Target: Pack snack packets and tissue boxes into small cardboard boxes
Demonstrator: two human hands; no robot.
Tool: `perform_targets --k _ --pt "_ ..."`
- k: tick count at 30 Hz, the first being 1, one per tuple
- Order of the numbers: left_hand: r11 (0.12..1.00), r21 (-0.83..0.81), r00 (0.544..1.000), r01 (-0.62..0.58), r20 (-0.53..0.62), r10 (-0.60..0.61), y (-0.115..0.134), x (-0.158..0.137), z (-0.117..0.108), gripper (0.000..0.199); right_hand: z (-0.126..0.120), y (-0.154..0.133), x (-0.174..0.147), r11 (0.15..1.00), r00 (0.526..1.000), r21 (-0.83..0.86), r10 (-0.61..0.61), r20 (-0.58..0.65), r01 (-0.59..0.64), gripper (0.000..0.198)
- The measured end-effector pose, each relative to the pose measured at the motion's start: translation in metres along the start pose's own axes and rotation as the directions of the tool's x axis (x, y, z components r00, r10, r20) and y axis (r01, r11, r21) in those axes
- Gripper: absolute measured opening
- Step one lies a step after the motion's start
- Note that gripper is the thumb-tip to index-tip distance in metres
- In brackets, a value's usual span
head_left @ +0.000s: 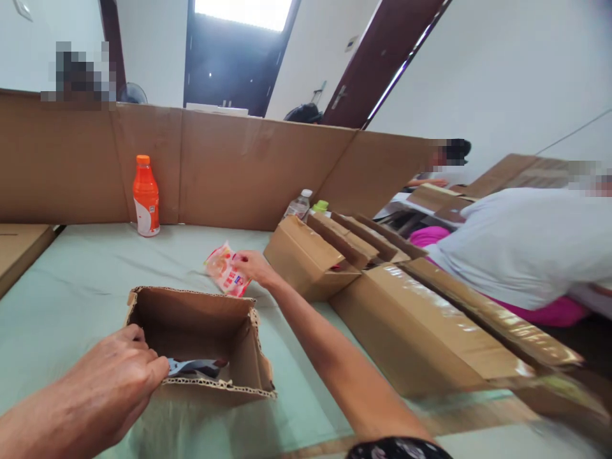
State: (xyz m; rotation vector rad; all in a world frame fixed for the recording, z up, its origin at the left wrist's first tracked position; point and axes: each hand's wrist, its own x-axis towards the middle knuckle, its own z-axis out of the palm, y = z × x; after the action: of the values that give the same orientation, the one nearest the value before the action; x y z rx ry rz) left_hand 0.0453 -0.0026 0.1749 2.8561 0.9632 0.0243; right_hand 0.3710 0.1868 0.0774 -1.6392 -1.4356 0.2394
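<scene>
My left hand (115, 363) is closed at the near left corner of an open cardboard box (191, 306). From between its thumb and fingers a slim grey-blue tool (184, 366) with a darker far end reaches over the box's inside; its exact kind I cannot make out. Beyond the box, my right hand (255, 266) pinches the edge of a red, pink and white snack packet (224, 271), just above the table or resting on it. The box has rough, cut edges, and part of its floor is hidden by the near wall.
An orange drink bottle (146, 197) stands at the back left, before a tall cardboard screen (229, 166). Right of my arm are cardboard boxes (411, 331), with a clear bottle (299, 205) and a green cap (320, 206) behind them. A person in white (530, 242) is at far right.
</scene>
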Motion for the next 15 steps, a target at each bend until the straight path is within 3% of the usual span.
perform_targets --k 2,6,8,10,11,13,15 --pt "0.999 0.043 1.0 -0.006 -0.012 0.006 -0.002 -0.001 0.003 0.028 -0.027 -0.012 0.005 0.995 0.997 0.09 -0.046 0.063 0.04 0.045" --pt "0.995 0.09 0.998 -0.033 -0.058 0.038 -0.007 0.0 0.006 0.027 -0.093 -0.061 -0.001 0.927 0.969 0.295 -0.195 -0.152 0.233 0.04" --pt "0.991 0.126 0.998 -0.051 -0.041 0.056 -0.007 0.002 0.005 0.025 -0.119 -0.094 -0.022 0.839 0.903 0.359 -0.316 -0.292 0.41 0.032" --pt "0.984 0.165 0.998 -0.064 0.007 0.064 -0.006 0.004 0.002 0.022 -0.135 -0.125 -0.052 0.764 0.818 0.305 -0.484 -0.311 0.568 0.018" --pt "0.982 0.175 0.997 -0.07 0.031 0.066 -0.005 0.005 0.0 0.022 -0.139 -0.136 -0.067 0.729 0.769 0.25 -0.584 -0.258 0.637 0.013" --pt "0.981 0.182 0.997 -0.067 0.056 0.058 -0.002 0.007 -0.003 0.021 -0.137 -0.15 -0.091 0.65 0.659 0.15 -0.752 -0.015 0.745 0.019" --pt "0.98 0.189 0.997 -0.056 0.055 0.047 0.001 0.008 -0.005 0.018 -0.125 -0.155 -0.107 0.574 0.531 0.087 -0.797 0.29 0.814 0.031"
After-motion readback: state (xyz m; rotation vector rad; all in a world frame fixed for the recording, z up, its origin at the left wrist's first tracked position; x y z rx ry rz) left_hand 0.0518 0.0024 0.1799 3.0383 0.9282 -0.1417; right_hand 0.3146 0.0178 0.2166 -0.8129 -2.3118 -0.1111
